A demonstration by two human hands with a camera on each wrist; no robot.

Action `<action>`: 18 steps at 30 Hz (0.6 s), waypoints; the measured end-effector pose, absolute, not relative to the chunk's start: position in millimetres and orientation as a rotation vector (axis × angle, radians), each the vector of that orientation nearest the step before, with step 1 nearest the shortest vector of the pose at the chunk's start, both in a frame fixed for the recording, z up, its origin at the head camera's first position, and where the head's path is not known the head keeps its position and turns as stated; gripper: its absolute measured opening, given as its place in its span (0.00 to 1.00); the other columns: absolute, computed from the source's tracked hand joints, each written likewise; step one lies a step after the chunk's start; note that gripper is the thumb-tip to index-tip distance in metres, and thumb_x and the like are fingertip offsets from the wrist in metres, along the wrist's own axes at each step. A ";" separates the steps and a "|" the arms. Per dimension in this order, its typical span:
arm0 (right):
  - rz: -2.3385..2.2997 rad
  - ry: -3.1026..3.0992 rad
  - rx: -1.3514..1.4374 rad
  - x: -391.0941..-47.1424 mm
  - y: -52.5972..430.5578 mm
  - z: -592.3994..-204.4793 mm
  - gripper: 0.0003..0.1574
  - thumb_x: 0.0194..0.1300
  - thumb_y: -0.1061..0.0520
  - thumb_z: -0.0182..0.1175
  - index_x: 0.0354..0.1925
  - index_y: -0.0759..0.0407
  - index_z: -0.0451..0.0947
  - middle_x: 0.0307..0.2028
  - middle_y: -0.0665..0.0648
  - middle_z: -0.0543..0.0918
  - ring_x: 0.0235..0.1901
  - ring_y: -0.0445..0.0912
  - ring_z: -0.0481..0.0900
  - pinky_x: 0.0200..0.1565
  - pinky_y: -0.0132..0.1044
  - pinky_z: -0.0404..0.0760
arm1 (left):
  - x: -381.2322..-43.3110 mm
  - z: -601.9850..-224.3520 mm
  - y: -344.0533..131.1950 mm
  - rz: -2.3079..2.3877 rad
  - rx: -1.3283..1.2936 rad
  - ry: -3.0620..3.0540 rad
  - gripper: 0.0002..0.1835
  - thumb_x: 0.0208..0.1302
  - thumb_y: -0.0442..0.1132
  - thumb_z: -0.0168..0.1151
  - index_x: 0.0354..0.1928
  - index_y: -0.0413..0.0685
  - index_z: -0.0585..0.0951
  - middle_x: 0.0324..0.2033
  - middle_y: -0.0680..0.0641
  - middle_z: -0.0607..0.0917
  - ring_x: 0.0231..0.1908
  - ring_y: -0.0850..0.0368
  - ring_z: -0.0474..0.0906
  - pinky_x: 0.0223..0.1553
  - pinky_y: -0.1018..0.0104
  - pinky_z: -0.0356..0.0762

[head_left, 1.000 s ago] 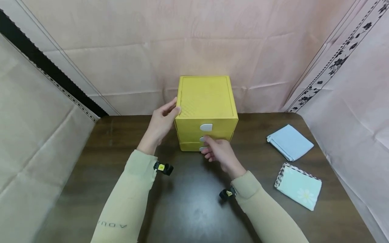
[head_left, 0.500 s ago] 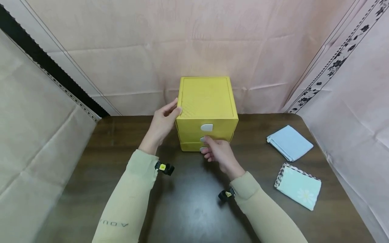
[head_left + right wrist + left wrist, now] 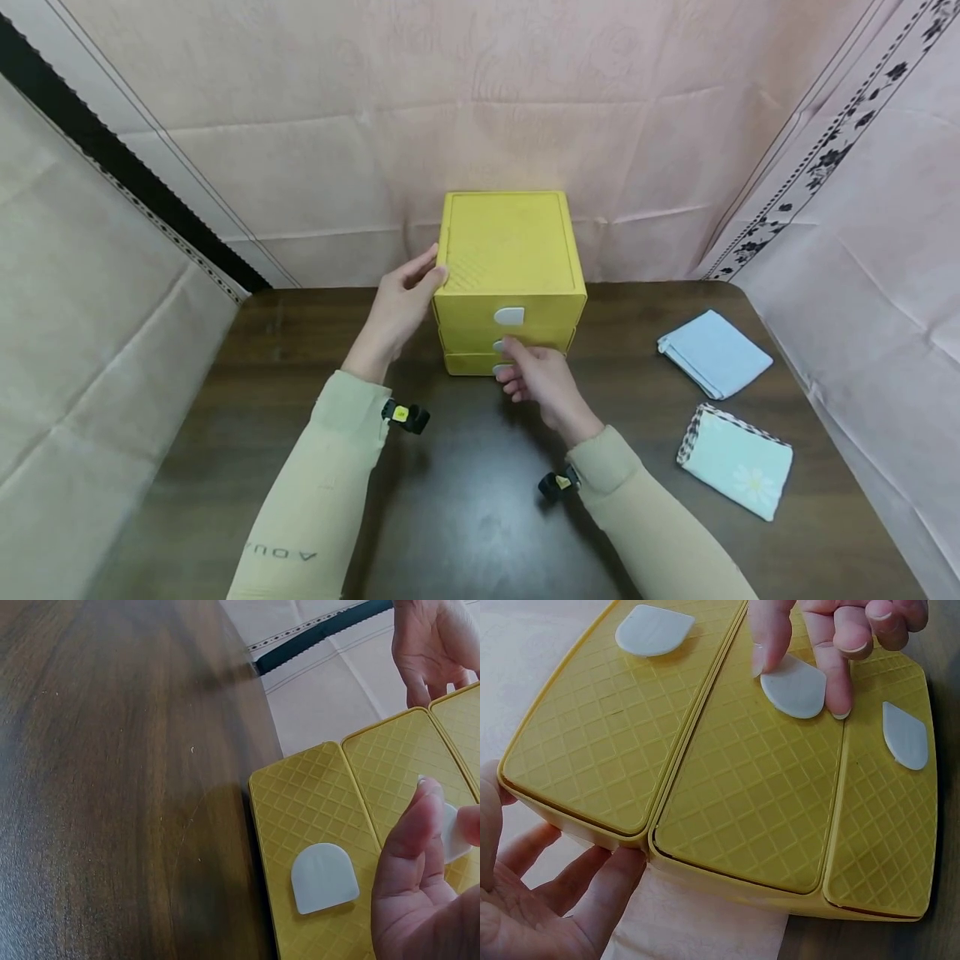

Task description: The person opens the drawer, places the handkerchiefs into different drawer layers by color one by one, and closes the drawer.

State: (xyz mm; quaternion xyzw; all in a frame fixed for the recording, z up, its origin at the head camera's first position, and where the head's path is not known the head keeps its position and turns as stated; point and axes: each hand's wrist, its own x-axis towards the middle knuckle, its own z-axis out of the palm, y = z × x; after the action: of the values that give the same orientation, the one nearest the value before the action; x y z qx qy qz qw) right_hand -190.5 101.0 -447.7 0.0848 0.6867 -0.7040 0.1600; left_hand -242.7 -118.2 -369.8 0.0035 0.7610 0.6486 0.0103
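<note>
Head view: one yellow box [image 3: 510,242], three drawers [image 3: 750,787] closed, contents hidden, touches the left hand [image 3: 397,310], fingers nearly straight; the right hand [image 3: 546,382] pinches the middle handle [image 3: 795,691] of three; rightward lie two cloths [image 3: 716,356].

Upper garment: pale green-cream, long-sleeved. My left sleeve [image 3: 307,492], at seven to eight o'clock, is loose and lightly creased, with dark, spaced lettering [image 3: 281,552] lying inverted; the full word cannot be read. My right sleeve [image 3: 660,517], at four to five o'clock, matches in colour. Both end in broad cuffs [image 3: 356,408]. My left hand [image 3: 401,304] carries a black wrist unit [image 3: 412,419] with a yellow patch [image 3: 401,413], at three o'clock of its cuff; my right hand [image 3: 549,383] carries a similar one, at eight o'clock.
</note>
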 end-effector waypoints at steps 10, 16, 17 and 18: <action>-2.011 1.955 0.246 -189.1 100.8 -446.8 0.36 0.65 0.37 0.60 0.51 0.68 0.79 0.28 0.60 0.84 0.23 0.46 0.79 0.26 0.37 0.80 | -242.7 -368.0 -118.4 2.011 -0.005 2.374 0.25 0.63 0.60 0.61 0.62 0.79 0.73 0.62 0.59 0.73 0.54 0.59 0.75 0.49 0.59 0.79; -1.996 1.972 0.235 -188.4 101.2 -447.2 0.38 0.64 0.33 0.59 0.52 0.66 0.78 0.28 0.60 0.84 0.23 0.47 0.78 0.26 0.37 0.80 | -243.3 -366.4 -118.4 2.011 0.005 2.378 0.25 0.63 0.61 0.61 0.63 0.79 0.72 0.61 0.60 0.73 0.53 0.59 0.75 0.49 0.60 0.79; -1.991 1.974 0.235 -188.2 101.3 -447.3 0.38 0.64 0.33 0.59 0.52 0.66 0.78 0.29 0.60 0.84 0.23 0.47 0.78 0.26 0.37 0.80 | -243.2 -366.2 -118.5 2.009 0.003 2.377 0.25 0.63 0.61 0.61 0.63 0.79 0.72 0.61 0.60 0.73 0.53 0.59 0.75 0.49 0.60 0.79; -1.987 1.976 0.234 -188.0 101.4 -447.3 0.38 0.64 0.33 0.59 0.51 0.65 0.78 0.29 0.60 0.83 0.23 0.47 0.78 0.26 0.37 0.80 | -243.0 -365.9 -118.6 2.008 0.002 2.374 0.25 0.63 0.61 0.61 0.62 0.79 0.72 0.61 0.60 0.73 0.53 0.59 0.75 0.49 0.60 0.78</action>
State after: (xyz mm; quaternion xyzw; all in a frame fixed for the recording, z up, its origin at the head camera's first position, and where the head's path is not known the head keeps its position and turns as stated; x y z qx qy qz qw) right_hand -188.0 101.4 -447.3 0.0821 0.6933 -0.6970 0.1638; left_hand -243.0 -118.6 -365.9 0.0005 0.7634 0.6457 0.0161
